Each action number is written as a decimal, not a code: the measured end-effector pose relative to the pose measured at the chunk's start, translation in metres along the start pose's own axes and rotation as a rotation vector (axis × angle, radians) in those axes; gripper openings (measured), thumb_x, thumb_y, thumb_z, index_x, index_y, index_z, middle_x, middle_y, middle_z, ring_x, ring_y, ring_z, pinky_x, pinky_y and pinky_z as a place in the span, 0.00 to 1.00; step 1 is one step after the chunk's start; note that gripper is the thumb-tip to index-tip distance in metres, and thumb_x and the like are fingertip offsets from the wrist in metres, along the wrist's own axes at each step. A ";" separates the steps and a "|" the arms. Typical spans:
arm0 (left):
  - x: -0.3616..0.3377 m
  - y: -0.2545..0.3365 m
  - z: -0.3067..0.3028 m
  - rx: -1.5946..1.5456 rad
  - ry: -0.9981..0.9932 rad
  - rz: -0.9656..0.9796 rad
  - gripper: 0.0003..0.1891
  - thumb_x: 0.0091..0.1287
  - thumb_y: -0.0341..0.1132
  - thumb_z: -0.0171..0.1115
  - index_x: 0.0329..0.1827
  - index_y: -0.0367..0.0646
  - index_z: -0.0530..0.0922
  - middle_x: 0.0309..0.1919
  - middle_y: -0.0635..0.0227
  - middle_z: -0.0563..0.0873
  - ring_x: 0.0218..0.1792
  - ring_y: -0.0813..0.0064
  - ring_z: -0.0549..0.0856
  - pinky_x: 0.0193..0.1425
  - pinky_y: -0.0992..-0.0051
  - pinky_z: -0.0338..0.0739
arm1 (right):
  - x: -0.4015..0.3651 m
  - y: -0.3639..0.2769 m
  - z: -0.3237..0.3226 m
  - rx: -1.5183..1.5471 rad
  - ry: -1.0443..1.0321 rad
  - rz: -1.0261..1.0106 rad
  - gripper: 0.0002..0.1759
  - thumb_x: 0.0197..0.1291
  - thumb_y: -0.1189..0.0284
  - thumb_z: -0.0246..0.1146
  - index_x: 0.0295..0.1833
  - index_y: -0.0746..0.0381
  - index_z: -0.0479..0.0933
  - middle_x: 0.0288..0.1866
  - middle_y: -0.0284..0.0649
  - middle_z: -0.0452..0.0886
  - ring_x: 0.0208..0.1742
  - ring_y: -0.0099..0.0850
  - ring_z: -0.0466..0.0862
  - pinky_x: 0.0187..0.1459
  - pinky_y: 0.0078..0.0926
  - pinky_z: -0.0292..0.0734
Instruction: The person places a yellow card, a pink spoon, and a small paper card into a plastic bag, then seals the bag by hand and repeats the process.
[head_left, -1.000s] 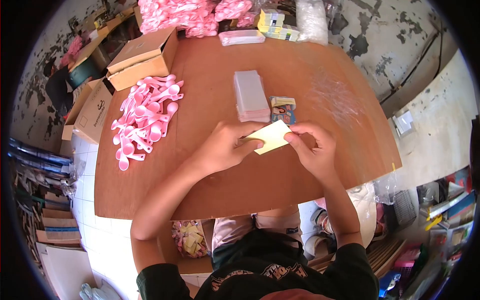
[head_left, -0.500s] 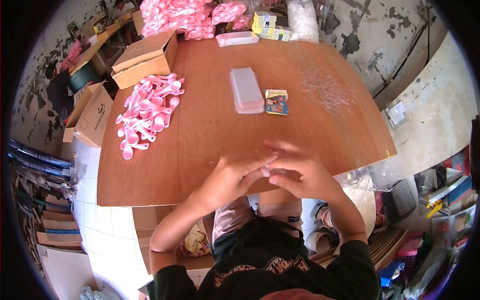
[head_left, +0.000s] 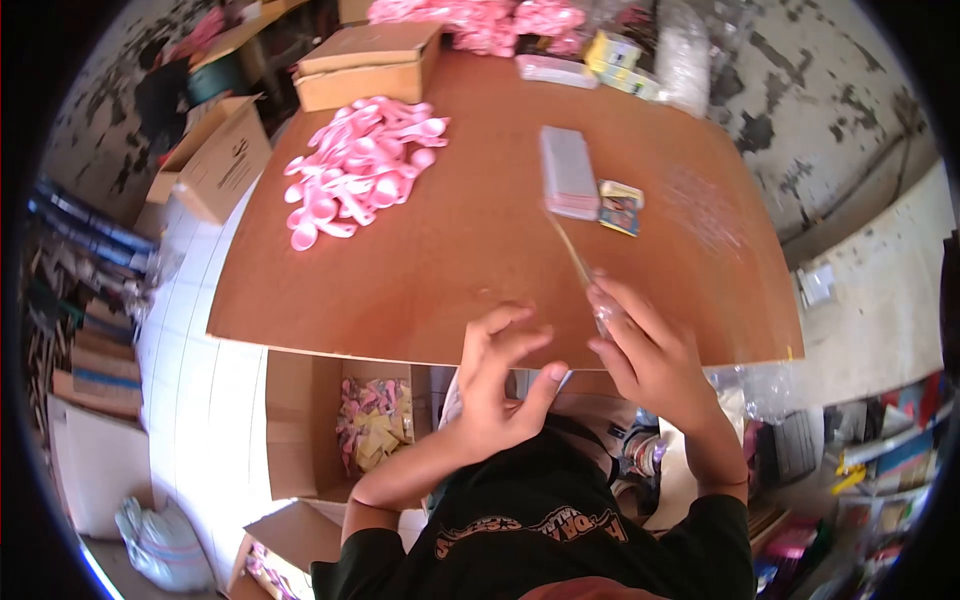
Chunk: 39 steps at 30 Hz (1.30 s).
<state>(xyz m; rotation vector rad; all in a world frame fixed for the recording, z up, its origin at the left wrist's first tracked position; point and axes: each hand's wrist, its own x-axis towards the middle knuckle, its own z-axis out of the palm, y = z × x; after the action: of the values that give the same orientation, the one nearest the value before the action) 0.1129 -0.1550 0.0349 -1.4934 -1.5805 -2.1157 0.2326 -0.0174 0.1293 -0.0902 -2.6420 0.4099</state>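
My left hand (head_left: 505,380) hovers over the table's front edge, fingers spread and thumb apart, holding nothing. To its right, my right hand (head_left: 645,345) pinches a small piece of clear crinkled plastic (head_left: 603,314). A thin yellowish strand (head_left: 572,250) runs up from those fingertips toward the stack of flat pale packets (head_left: 568,172); blur hides exactly what it is. Beside that stack lies a small pile of printed cards (head_left: 620,208). Several pink measuring spoons (head_left: 365,165) are heaped on the left of the table.
A cardboard box (head_left: 365,70) stands behind the spoons on the wooden table (head_left: 450,270). Loose clear strands (head_left: 705,210) lie at the right. Pink bagged goods (head_left: 480,25) and yellow bundles (head_left: 620,62) line the back. Below the table edge is an open carton (head_left: 305,420).
My hands, together half a second ago, have parted; the left has opened. The right now holds the plastic and strand out to the right. The view has shifted, moving the table contents rightward.
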 end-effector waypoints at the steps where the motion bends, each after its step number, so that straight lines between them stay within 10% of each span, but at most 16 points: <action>1: -0.004 0.002 -0.003 -0.240 -0.018 -0.236 0.27 0.63 0.35 0.70 0.62 0.36 0.71 0.63 0.51 0.71 0.64 0.55 0.73 0.69 0.57 0.66 | 0.006 0.002 0.005 -0.087 0.035 -0.136 0.18 0.53 0.76 0.66 0.51 0.67 0.78 0.60 0.45 0.78 0.49 0.43 0.83 0.48 0.41 0.80; 6: 0.000 -0.014 -0.013 -1.165 0.010 -0.749 0.37 0.70 0.58 0.56 0.71 0.41 0.59 0.70 0.53 0.67 0.65 0.62 0.73 0.69 0.59 0.68 | 0.025 -0.003 0.034 -0.365 -0.084 -0.536 0.15 0.52 0.73 0.64 0.47 0.66 0.80 0.60 0.41 0.77 0.53 0.37 0.80 0.54 0.42 0.78; 12: 0.021 -0.040 -0.028 -1.137 0.428 -1.014 0.24 0.71 0.42 0.61 0.66 0.45 0.66 0.51 0.60 0.81 0.51 0.66 0.83 0.57 0.63 0.80 | 0.036 -0.005 0.057 -0.421 -0.149 -0.661 0.16 0.56 0.69 0.62 0.50 0.63 0.82 0.59 0.39 0.78 0.57 0.35 0.79 0.58 0.43 0.78; 16: 0.031 -0.065 -0.039 -1.271 0.684 -0.832 0.20 0.72 0.34 0.60 0.64 0.46 0.68 0.45 0.63 0.82 0.44 0.70 0.84 0.53 0.64 0.83 | 0.051 0.005 0.061 -0.279 -0.059 -0.745 0.13 0.58 0.70 0.64 0.49 0.59 0.83 0.53 0.35 0.82 0.54 0.35 0.82 0.58 0.41 0.78; 22: 0.029 -0.083 -0.037 -1.193 0.675 -0.890 0.21 0.71 0.35 0.60 0.66 0.45 0.68 0.46 0.63 0.82 0.47 0.68 0.83 0.56 0.61 0.83 | 0.179 0.069 0.130 0.229 0.090 -0.239 0.12 0.59 0.76 0.64 0.49 0.64 0.81 0.42 0.48 0.85 0.40 0.48 0.85 0.42 0.40 0.79; 30: 0.027 -0.084 -0.036 -1.123 0.618 -0.831 0.24 0.71 0.36 0.61 0.67 0.45 0.66 0.48 0.63 0.81 0.49 0.67 0.83 0.56 0.59 0.83 | 0.266 0.108 0.242 0.183 0.140 -0.164 0.12 0.54 0.76 0.67 0.45 0.65 0.80 0.38 0.53 0.84 0.40 0.50 0.85 0.42 0.43 0.78; 39: 0.034 -0.079 -0.038 -1.213 0.676 -0.845 0.18 0.73 0.39 0.58 0.61 0.42 0.71 0.45 0.61 0.81 0.47 0.68 0.83 0.58 0.63 0.81 | 0.163 0.113 0.147 0.744 0.058 0.204 0.09 0.61 0.77 0.66 0.45 0.65 0.77 0.34 0.35 0.82 0.30 0.25 0.82 0.32 0.23 0.77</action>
<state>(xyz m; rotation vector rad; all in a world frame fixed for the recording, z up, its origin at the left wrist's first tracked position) 0.0253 -0.1342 0.0076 0.1597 -0.6071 -3.7733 0.0205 0.0718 0.0415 -0.1267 -2.2624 1.3938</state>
